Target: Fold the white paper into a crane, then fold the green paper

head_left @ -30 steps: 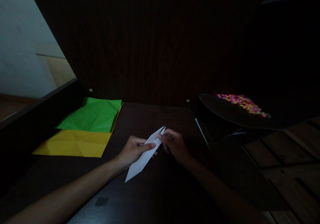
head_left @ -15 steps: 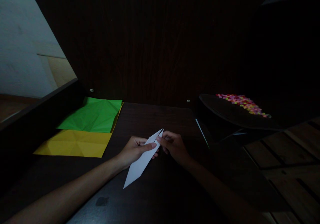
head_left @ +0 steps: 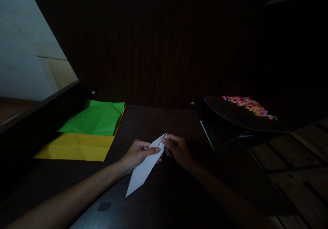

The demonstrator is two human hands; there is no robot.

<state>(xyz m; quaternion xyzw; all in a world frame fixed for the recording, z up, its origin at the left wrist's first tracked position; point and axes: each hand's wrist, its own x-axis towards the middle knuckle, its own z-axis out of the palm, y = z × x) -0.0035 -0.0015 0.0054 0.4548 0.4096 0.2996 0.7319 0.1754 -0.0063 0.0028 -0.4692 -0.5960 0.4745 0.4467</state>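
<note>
A long, narrow folded piece of white paper with pointed ends is held above the dark wooden table. My left hand pinches its middle, thumb on top. At the paper's upper tip, my right hand grips it with the fingertips. The lower tip points toward me and to the left.
A green sheet lies on a creased yellow sheet at the table's left. A dark tray at the right carries a heap of small coloured pieces. A dark wooden panel rises behind the table.
The white paper has tilted and slid slightly toward me, its lower tip now lower in view. My right hand has closed in on the upper tip.
</note>
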